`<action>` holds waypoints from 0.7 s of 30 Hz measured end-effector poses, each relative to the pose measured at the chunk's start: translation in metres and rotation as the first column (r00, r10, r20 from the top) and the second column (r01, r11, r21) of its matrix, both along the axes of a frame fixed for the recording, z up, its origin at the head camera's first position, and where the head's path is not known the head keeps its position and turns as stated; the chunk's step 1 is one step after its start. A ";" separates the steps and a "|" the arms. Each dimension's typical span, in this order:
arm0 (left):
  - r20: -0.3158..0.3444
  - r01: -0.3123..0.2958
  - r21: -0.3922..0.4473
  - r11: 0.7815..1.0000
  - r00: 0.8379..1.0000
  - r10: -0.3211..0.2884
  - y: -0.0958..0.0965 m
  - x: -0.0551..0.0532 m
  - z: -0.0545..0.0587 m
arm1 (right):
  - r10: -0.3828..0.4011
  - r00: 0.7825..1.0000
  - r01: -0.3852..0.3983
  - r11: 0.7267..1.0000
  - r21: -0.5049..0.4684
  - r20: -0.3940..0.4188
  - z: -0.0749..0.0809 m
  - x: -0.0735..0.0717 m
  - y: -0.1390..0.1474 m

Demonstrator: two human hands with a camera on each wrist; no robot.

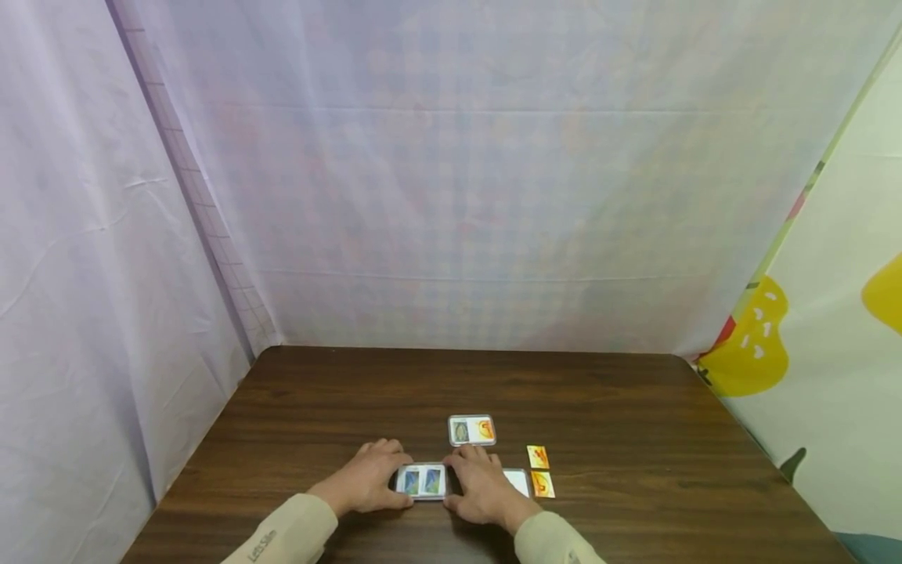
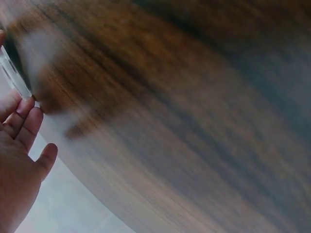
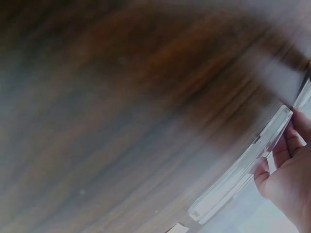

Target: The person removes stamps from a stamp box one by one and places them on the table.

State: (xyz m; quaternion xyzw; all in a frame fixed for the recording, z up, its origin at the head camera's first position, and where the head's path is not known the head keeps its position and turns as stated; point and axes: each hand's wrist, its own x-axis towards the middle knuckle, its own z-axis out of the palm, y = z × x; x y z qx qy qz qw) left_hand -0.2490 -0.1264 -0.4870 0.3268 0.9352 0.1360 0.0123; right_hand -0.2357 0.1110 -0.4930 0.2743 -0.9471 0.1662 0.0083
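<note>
A flat clear plastic case (image 1: 421,481) with two blue-green stamp-like pictures in it lies between my hands. My left hand (image 1: 369,476) holds its left end, thumb at the near corner and fingers at the far one. From the other side my right hand (image 1: 481,487) grips the right end in the same way. In the left wrist view the edge of the case (image 2: 15,75) shows at the fingertips of the left hand (image 2: 19,160). A second case (image 1: 517,479), with a white inside, is partly hidden under the right hand; its clear edge (image 3: 243,162) shows beside the right hand (image 3: 291,179) in the right wrist view.
Beyond the hands lies another clear case (image 1: 472,430) with a grey-green picture and an orange one. Two loose orange-and-yellow stamp-like pieces (image 1: 538,457) lie to the right. All rest on a dark wooden table (image 1: 338,392), with pale curtains behind and at the sides.
</note>
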 end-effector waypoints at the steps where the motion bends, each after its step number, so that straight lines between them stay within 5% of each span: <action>1: 0.002 0.002 0.000 1.000 1.000 -0.002 0.000 0.000 0.000 | -0.001 1.000 0.001 1.000 -0.003 -0.002 0.000 0.000 0.000; 21: 0.048 0.023 -0.002 1.000 0.999 -0.023 -0.001 -0.005 0.001 | -0.032 0.998 0.032 0.999 -0.001 0.055 0.003 -0.002 -0.003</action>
